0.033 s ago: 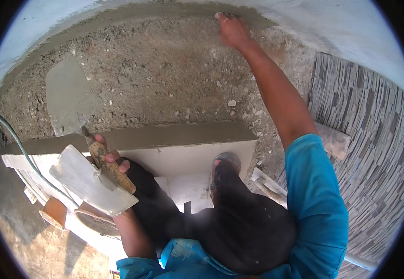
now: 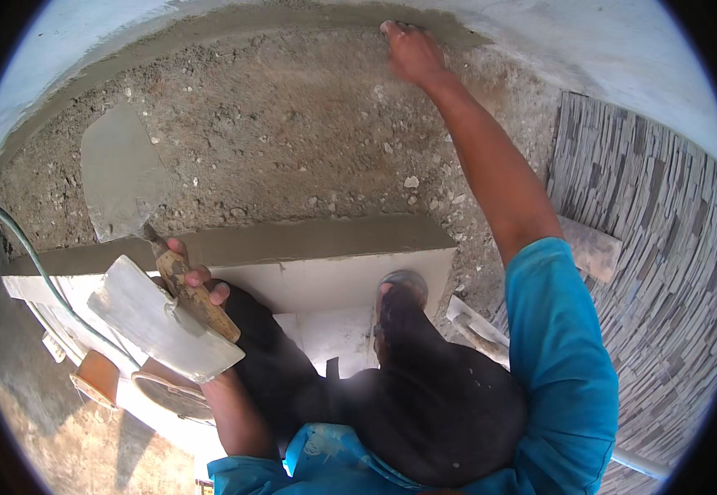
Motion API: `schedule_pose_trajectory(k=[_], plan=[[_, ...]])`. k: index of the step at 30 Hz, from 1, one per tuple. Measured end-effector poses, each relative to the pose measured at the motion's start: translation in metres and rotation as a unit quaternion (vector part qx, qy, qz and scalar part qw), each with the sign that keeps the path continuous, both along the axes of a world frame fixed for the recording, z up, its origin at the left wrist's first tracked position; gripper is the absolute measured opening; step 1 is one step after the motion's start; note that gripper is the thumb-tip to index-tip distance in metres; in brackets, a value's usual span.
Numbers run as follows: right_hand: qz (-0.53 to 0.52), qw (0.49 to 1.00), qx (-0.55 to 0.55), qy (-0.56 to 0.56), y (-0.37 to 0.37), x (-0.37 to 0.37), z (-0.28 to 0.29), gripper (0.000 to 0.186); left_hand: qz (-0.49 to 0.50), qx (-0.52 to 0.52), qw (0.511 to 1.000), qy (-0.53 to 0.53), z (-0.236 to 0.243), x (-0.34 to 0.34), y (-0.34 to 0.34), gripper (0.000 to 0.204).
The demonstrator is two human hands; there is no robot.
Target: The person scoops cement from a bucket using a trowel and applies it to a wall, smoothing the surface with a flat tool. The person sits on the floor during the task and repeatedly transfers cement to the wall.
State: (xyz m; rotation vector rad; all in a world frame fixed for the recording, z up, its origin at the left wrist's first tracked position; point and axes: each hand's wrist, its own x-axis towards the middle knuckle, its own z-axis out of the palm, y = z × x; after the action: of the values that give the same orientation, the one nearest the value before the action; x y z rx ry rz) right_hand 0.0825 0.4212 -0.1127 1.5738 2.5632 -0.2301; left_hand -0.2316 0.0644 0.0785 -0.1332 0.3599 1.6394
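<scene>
My left hand (image 2: 198, 276) grips the wooden handle of a trowel (image 2: 123, 173), whose blade is coated in grey mortar and points away over gravelly ground (image 2: 309, 132). The same hand also carries a flat pale rectangular board (image 2: 160, 318). My right hand (image 2: 412, 54) reaches far forward with its fingers pressed on a strip of wet grey mortar (image 2: 235, 25) along the foot of a pale wall. It holds nothing that I can see. I crouch on a white tile (image 2: 317, 280) with a mortar edge (image 2: 292, 239), and my sandalled foot (image 2: 400, 297) rests on the tile.
A green hose (image 2: 37, 256) curves along the left. An orange container (image 2: 94, 375) sits at lower left. A stacked-stone clad surface (image 2: 647, 247) fills the right, with a wooden block (image 2: 589, 247) beside it. Pale tools (image 2: 478, 326) lie near my foot.
</scene>
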Motion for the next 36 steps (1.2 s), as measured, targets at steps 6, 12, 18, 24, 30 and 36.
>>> schedule_pose_trajectory(k=[6, 12, 18, 24, 30, 36], plan=[[0.020, 1.000, 0.007, -0.012, 0.000, -0.019, -0.006, 0.047, 0.017, -0.004, 1.000, -0.009, -0.032, -0.011, -0.004, 0.066], [0.036, 0.999, -0.016, 0.024, -0.008, -0.034, 0.003, 0.046, 0.032, 0.003, 0.999, -0.013, -0.030, -0.014, 0.000, 0.067], [0.037, 0.997, -0.059, 0.027, -0.003, -0.078, 0.016, 0.044, 0.034, 0.015, 0.998, -0.041, -0.030, -0.014, 0.004, 0.067], [-0.006, 0.992, -0.006, 0.123, -0.008, -0.071, -0.005, 0.038, 0.046, 0.001, 0.998, -0.041, -0.033, -0.014, 0.003, 0.067], [-0.142, 0.980, -0.080, 0.118, -0.003, -0.093, 0.008, 0.035, 0.039, -0.004, 0.999, -0.035, -0.038, -0.020, 0.000, 0.066], [-0.259, 0.958, -0.058, 0.107, 0.000, -0.107, 0.008, 0.049, 0.035, 0.003, 0.999, -0.020, -0.036, -0.019, 0.002, 0.065]])
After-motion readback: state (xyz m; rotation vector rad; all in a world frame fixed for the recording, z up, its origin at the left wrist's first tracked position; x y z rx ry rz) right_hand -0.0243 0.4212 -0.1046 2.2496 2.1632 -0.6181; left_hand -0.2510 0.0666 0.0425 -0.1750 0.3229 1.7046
